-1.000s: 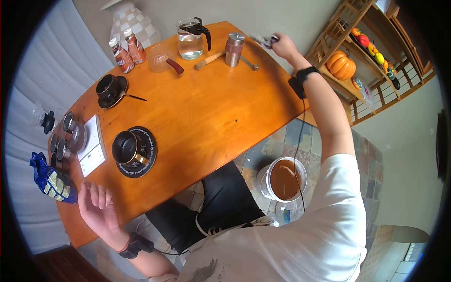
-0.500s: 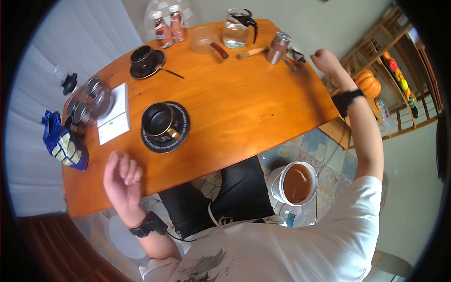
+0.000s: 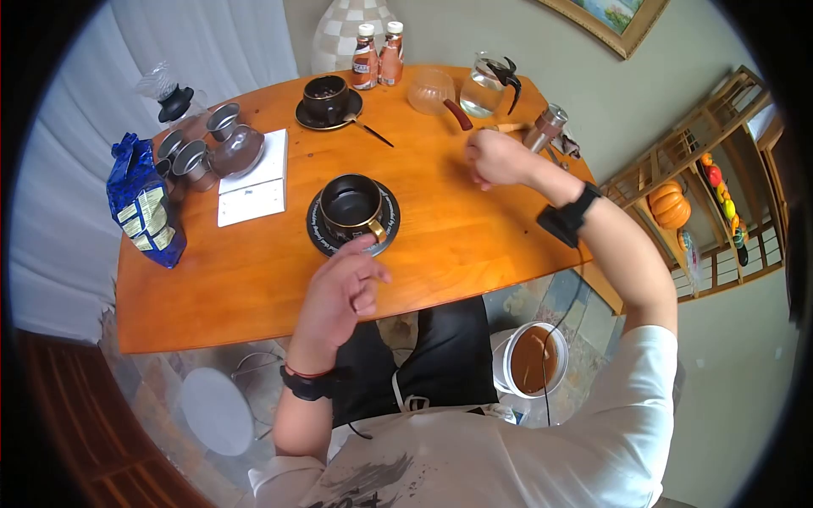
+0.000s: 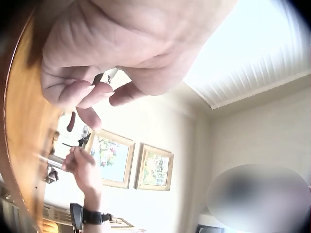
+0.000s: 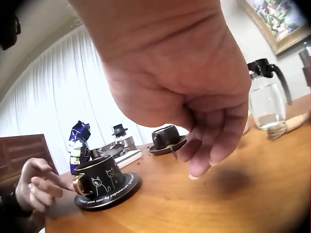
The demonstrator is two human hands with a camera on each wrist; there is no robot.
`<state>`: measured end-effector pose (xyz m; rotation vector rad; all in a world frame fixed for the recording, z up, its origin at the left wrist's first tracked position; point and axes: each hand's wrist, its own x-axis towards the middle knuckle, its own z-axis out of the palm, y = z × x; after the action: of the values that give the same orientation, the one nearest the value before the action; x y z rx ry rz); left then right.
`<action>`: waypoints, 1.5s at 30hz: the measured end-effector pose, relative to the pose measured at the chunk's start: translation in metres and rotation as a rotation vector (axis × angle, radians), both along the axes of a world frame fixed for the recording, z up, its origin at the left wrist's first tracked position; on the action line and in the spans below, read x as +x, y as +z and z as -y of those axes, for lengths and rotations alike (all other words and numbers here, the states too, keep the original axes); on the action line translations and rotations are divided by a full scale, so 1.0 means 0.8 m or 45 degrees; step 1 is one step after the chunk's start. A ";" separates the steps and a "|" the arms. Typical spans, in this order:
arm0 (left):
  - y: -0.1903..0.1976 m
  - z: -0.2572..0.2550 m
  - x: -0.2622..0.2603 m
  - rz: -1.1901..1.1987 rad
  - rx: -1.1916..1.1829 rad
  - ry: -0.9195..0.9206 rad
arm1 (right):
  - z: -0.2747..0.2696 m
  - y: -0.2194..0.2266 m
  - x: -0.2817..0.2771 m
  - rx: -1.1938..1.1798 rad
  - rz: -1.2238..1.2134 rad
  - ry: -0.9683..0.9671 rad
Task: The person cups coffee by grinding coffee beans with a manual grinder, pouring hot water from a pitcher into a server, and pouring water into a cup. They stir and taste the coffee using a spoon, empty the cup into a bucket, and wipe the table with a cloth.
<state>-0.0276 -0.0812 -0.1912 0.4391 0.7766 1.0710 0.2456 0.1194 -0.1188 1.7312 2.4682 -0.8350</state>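
Observation:
My left hand (image 3: 339,284) is beside the near black cup (image 3: 351,201), its fingers loosely bent and its index fingertip by the gold handle; whether they touch I cannot tell. That cup stands upright on a black saucer (image 3: 390,222) with white lettering; cat drawings show on it in the right wrist view. Over the table, my right hand (image 3: 501,158) hangs with loosely curled fingers and holds nothing. A second black cup (image 3: 326,95) stands farther back on its own saucer, with a spoon (image 3: 369,131) beside it.
White scale (image 3: 254,199), metal cups, glass vessel (image 3: 239,152) and blue bag (image 3: 146,203) at left. Two bottles, a glass bowl (image 3: 430,91), water jug (image 3: 483,89), brush and metal grinder (image 3: 546,127) along the back. A bucket (image 3: 531,360) stands on the floor.
The cloth-like item my right hand held lies by the grinder. That hand has swung left over the table; my left hand has moved right to the near cup. The head view has shifted.

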 end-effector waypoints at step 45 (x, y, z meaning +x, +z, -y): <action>0.104 -0.162 -0.009 -0.471 0.419 0.235 | 0.004 0.103 -0.042 0.578 -0.748 0.035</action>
<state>-0.0348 0.0484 -0.1079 0.8764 0.9834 1.3169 0.2116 0.1165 -0.0365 1.7520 3.2762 -0.9471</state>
